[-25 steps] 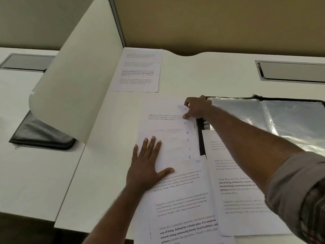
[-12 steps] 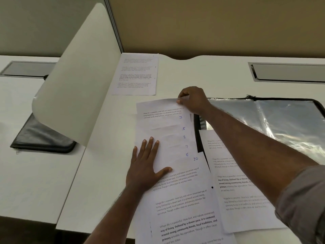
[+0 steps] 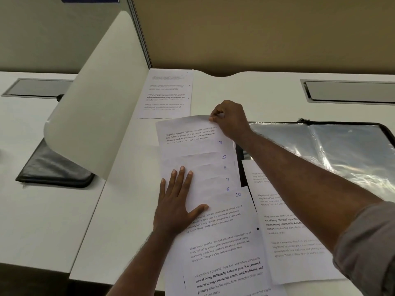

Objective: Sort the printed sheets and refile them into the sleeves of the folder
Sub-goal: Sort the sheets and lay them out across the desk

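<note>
sorting step: my left hand (image 3: 178, 207) lies flat, fingers spread, pinning the fanned stack of hand-numbered white printed sheets (image 3: 205, 176) on the white worktop (image 3: 119, 221). my right hand (image 3: 232, 120) pinches the far sheet's corner. next: lift it free without dragging the fan, toward the open black folder's clear plastic sleeves (image 3: 342, 150).

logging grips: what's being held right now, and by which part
The right hand pinches the topmost sheet at its far right corner; the left hand only presses flat on the fanned stack.
</note>
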Demonstrator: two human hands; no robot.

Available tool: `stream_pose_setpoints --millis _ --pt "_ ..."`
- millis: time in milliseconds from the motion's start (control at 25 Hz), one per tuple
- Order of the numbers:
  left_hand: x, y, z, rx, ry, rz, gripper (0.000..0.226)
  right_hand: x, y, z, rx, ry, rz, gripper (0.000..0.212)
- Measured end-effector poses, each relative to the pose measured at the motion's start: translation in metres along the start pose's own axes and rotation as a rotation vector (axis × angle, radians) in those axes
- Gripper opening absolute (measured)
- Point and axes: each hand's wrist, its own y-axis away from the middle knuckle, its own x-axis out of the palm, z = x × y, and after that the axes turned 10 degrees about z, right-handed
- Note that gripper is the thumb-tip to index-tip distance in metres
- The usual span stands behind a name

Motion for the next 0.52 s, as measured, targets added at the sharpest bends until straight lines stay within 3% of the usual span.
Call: stream_pose_setpoints --millis 200,520 --pt "0.002 -0.001 0.002 -0.018 -0.035 0.021 0.092 -0.028 -0.019 0.021 -0.031 -0.007 -0.327 0.008" --pt "0.010 -0.005 0.008 -0.030 0.012 0.048 0.087 -0.119 -0.035 0.079 -0.383 -0.055 -0.654 0.018"
